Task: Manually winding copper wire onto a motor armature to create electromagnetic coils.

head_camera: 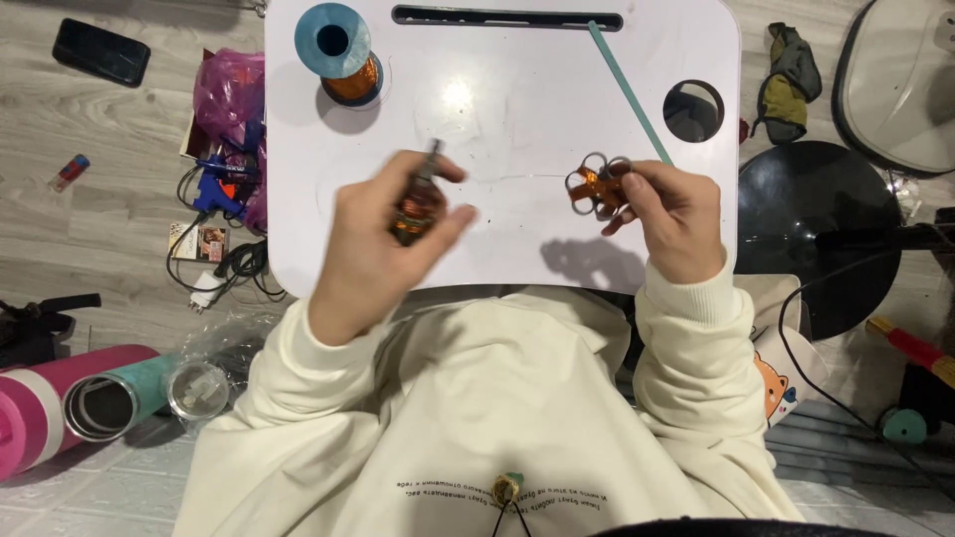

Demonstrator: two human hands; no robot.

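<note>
Head view, looking down. The left hand (383,234) grips a small spool of copper wire (416,211); the right hand (671,214) pinches a looped copper-wire flower (594,185). A thin wire strand spans between them above the white counter (517,89), which carries a blue-capped copper spool (338,55) and teal stick (629,94).

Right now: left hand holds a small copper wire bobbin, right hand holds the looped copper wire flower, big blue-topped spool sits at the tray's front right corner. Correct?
Not quite. The head view shows the blue-topped spool at the white tray's far left corner, not front right. The rest stands: left hand holds the small copper bobbin, right hand holds the looped wire flower.
</note>
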